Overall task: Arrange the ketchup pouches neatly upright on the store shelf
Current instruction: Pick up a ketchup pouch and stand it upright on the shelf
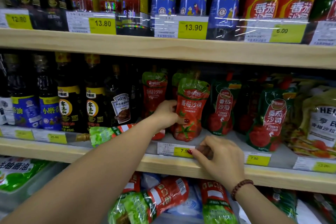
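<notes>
A red and green ketchup pouch (191,112) stands upright at the front of the middle shelf (112,152). My left hand (166,113) grips its left edge. Another upright pouch (154,92) stands behind and to the left of it. One more pouch (107,132) lies flat on its side at the shelf front, partly under my left forearm. My right hand (220,156) rests at the shelf edge, its fingers pinching at the yellow price tag (181,150). Several more ketchup pouches (160,198) lie piled below the shelf.
Dark green ketchup pouches (222,107) stand to the right, with Heinz packs (320,123) beyond them. Dark sauce bottles (69,100) fill the left of the shelf. The upper shelf (163,49) holds blue bottles and red pouches.
</notes>
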The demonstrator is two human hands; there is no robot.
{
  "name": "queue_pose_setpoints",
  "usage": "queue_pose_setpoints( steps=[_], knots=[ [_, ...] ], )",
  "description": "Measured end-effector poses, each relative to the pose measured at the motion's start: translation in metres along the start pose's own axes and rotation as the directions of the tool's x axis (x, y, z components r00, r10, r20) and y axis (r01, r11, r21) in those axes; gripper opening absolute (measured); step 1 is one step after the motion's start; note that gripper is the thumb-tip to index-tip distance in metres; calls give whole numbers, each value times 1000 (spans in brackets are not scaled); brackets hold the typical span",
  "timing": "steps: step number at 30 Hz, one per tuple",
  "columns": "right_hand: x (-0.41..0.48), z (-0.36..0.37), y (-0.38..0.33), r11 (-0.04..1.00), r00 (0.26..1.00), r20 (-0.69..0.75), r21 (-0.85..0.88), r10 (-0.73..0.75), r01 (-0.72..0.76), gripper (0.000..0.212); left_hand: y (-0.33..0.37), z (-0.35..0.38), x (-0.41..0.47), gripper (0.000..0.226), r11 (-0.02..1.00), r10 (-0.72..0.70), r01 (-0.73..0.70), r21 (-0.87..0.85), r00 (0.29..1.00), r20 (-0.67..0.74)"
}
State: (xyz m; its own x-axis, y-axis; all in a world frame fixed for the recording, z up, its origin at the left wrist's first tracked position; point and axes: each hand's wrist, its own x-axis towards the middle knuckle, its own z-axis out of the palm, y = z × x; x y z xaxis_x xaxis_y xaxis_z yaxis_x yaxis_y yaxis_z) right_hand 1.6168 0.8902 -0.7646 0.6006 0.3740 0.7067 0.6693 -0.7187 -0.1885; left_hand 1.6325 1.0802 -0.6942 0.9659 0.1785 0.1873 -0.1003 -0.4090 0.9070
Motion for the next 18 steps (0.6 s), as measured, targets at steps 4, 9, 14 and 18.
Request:
queue_pose_setpoints(
  steps=[4,9,14,18],
  knots=[
    [-1,4,3,1000,999,-40,-14,-24,23,31,-6,-5,9,57,1000,-18,18,18,1000,16],
    [-2,6,5,999,998,-50,-22,-36,35,33,-9,-9,14,58,998,-8,6,60,999,32],
    [-2,7,5,999,998,-50,-8,-45,44,31,-12,-9,17,62,994,-14,15,109,1000,-13],
    [-2,6,4,999,997,-56,11,-50,51,29,-14,-9,20,67,990,-28,31,137,999,-18]
  ],
)
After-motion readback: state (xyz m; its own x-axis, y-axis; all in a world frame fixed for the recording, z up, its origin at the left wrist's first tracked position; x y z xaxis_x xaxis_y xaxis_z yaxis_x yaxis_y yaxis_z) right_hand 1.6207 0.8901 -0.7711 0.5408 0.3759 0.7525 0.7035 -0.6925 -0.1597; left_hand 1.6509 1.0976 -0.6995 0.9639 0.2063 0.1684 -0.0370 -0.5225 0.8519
